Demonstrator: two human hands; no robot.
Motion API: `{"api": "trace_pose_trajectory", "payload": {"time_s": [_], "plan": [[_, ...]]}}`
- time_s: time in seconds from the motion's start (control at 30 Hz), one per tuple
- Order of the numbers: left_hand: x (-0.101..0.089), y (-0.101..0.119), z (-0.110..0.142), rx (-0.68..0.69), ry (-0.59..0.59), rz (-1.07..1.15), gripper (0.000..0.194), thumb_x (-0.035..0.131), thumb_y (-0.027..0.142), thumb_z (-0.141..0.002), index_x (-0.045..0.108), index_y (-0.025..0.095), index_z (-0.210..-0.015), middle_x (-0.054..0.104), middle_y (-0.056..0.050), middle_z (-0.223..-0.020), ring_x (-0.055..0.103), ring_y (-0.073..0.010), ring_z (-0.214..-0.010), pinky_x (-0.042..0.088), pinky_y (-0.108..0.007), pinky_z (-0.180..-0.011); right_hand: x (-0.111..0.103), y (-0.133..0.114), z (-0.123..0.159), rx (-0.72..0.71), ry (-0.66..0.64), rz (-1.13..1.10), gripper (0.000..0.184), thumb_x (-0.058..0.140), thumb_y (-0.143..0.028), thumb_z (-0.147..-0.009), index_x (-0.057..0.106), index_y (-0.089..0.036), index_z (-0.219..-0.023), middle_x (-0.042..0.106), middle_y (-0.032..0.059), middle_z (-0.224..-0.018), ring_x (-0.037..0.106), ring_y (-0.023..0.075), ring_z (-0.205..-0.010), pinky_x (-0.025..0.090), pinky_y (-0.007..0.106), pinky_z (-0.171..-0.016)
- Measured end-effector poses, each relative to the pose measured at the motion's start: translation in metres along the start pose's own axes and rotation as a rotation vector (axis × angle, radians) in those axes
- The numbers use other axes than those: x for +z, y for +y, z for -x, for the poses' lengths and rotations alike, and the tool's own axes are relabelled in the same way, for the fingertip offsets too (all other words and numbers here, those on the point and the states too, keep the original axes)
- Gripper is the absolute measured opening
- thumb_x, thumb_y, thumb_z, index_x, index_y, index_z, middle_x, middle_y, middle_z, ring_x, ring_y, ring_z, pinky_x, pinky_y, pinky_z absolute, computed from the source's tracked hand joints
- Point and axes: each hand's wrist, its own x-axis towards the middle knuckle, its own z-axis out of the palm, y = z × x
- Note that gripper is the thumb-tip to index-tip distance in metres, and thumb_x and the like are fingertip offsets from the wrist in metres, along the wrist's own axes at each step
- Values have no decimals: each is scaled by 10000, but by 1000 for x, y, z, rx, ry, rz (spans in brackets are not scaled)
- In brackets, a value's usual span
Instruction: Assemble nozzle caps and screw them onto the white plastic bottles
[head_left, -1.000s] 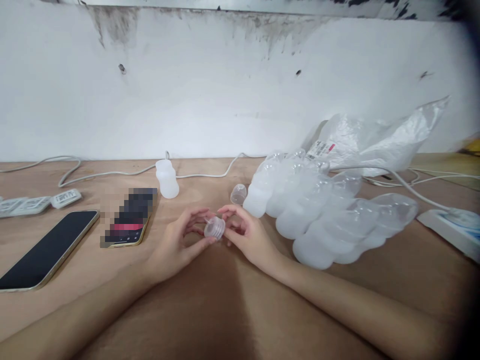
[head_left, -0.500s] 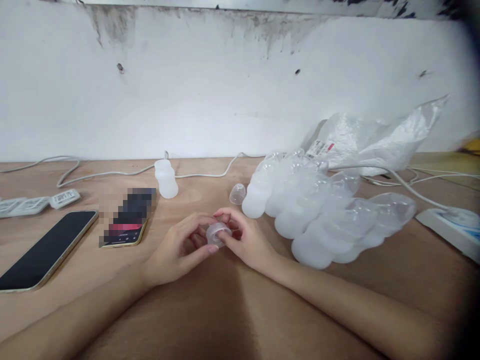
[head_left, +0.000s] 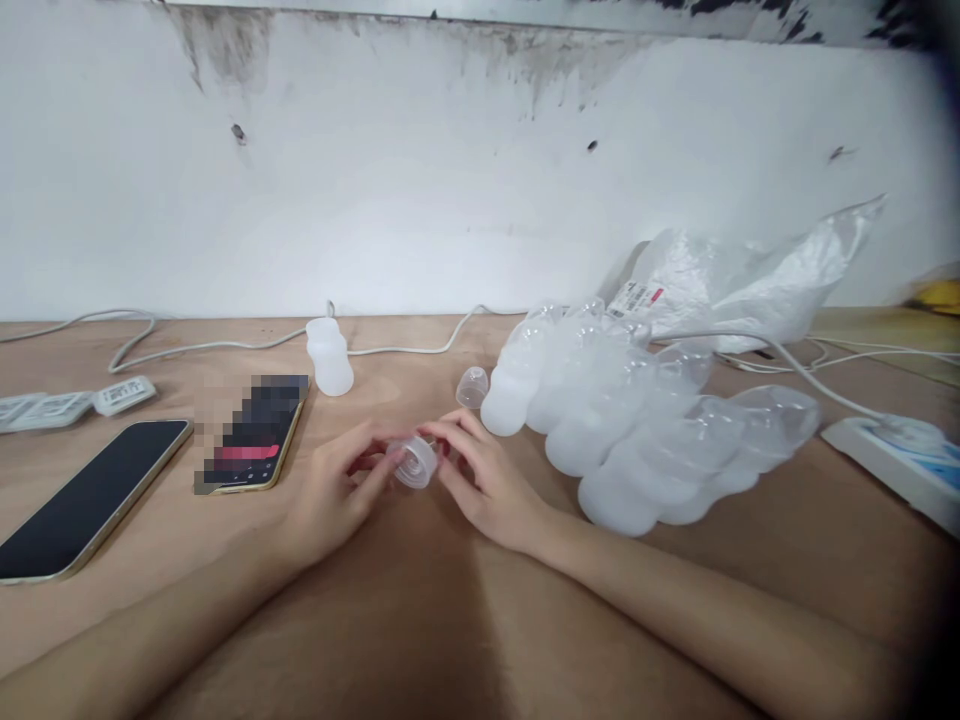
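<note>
My left hand [head_left: 341,490] pinches a small translucent plastic bottle collar [head_left: 415,464] between thumb and fingers. The collar's open side, with rings inside it, faces me. My right hand [head_left: 480,480] has its thumb and fingertips on the collar's right edge; some fingertips are hidden behind it. A clear dome cap [head_left: 472,388] stands on the table just beyond my right hand. To the right lies a cluster of frosted baby bottles [head_left: 622,495] with clear dome caps. One frosted bottle [head_left: 330,357] without a cap stands upright beyond my left hand.
Two phones [head_left: 97,495] lie at the left, one with its screen lit. Small labelled packs [head_left: 124,394] are at the far left. A white cable [head_left: 420,351] runs along the wall. At the right are a plastic bag [head_left: 765,285] and a power strip [head_left: 892,465].
The collar has shifted slightly left and tilted to face me more. My right fingers have come out of its opening to its right edge, and my left thumb has moved up its rim.
</note>
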Motion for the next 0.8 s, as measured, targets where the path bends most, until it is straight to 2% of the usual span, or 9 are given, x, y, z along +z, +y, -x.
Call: {"api": "trace_pose_trajectory", "payload": {"time_s": [0.07,0.17,0.3,0.47,0.53,0.63,0.8], "plan": [[0,-1,-1,-42,10,60,171,515,286,-827,570,181,-950,628,-27,-858,583,-111,-619,482,-209,-553,1,1,-1,-16,-54,54,219,402,-167,-847,491,-191,-1045,440,85,-1039,496,162,-897,462,301,-726],[1,-3,-4,-97,-25,182,173,530,295,-815,557,171,-932,634,-21,-783,564,-113,-577,468,-221,-525,2,2,-1,-58,-130,109,161,382,-161,-862,491,-172,-981,483,80,-992,473,176,-946,412,342,-843],[2,-4,-6,-166,-99,305,194,518,281,-816,516,169,-976,633,-40,-877,565,-125,-621,467,-232,-523,3,3,-1,-91,-139,159,121,349,-180,-890,470,-175,-885,528,56,-882,490,166,-848,415,322,-778],[-3,7,-4,-125,-145,194,286,369,317,-877,506,188,-1093,588,-60,-1043,576,-155,-762,486,-255,-606,4,3,0,-111,-65,184,130,356,-166,-874,466,-187,-808,548,50,-820,494,173,-782,411,323,-716],[-4,12,-4,-73,-195,149,336,428,332,-848,454,200,-1156,565,-69,-1099,574,-179,-845,490,-265,-644,5,3,0,-112,-59,168,130,361,-158,-867,477,-187,-814,559,52,-828,498,173,-785,409,319,-714],[-3,15,-3,-42,-224,36,449,561,318,-772,409,198,-1177,577,-75,-1056,571,-206,-889,492,-277,-665,4,1,0,-115,-66,166,139,376,-155,-854,477,-184,-764,546,41,-760,490,163,-727,403,299,-669],[-1,12,-3,-35,-238,28,348,499,307,-826,424,204,-1150,590,-57,-1017,569,-198,-917,489,-265,-680,3,-1,0,-155,-80,163,176,364,-159,-848,474,-183,-714,517,28,-682,455,152,-660,381,287,-622]]}}
